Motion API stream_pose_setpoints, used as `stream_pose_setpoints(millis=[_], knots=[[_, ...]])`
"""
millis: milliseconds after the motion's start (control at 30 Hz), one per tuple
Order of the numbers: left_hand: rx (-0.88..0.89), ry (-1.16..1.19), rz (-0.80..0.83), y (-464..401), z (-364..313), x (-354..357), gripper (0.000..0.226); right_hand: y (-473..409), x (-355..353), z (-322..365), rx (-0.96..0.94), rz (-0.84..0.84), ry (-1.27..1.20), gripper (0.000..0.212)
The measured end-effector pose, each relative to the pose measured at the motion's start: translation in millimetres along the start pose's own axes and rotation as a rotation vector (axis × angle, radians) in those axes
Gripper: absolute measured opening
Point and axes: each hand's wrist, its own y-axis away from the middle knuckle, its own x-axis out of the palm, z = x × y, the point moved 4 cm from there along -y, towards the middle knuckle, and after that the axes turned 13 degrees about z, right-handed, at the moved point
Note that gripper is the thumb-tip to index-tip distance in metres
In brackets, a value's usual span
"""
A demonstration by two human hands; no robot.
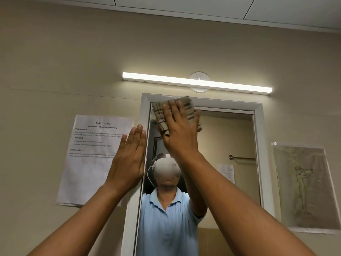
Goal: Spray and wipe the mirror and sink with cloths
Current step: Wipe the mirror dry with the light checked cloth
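Note:
A white-framed mirror [227, 137] hangs on the beige wall, and a person with a headset shows in its glass. My right hand [180, 129] presses a beige cloth with dark stripes [191, 109] flat against the mirror's upper left corner, fingers straight and spread. My left hand [129, 157] rests flat with straight fingers on the wall and the mirror's left frame edge. The sink and any spray bottle are out of view.
A lit tube lamp [196, 82] is mounted just above the mirror. A printed task sheet [92, 156] is taped to the wall left of the mirror, and a sketch of a figure [304, 185] hangs to its right.

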Motion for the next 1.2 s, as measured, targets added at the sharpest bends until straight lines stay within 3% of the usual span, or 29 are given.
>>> stream_pose_setpoints(millis=[167,333,533,700,867,1200], knots=[[-0.004,0.007,0.011,0.4,0.1,0.3,0.072,-0.9,3.4,10.3,0.132,0.004,-0.139,0.075],[-0.008,0.047,-0.013,1.1,-0.4,1.2,0.07,-8.0,2.2,32.2,-0.006,0.107,-0.117,0.073],[-0.057,0.11,-0.045,10.2,0.7,3.5,0.061,33.3,4.2,32.1,-0.152,0.083,-0.124,0.068],[-0.027,0.063,-0.016,25.2,1.5,6.3,0.063,96.8,22.0,36.8,-0.248,0.096,-0.101,0.07],[-0.017,-0.005,0.004,25.9,-1.9,4.1,0.066,82.8,22.4,19.8,-0.324,0.123,-0.014,0.075],[0.023,-0.104,0.013,24.8,-5.2,2.1,0.07,65.6,-4.0,-88.0,0.044,0.077,-0.082,0.07]])
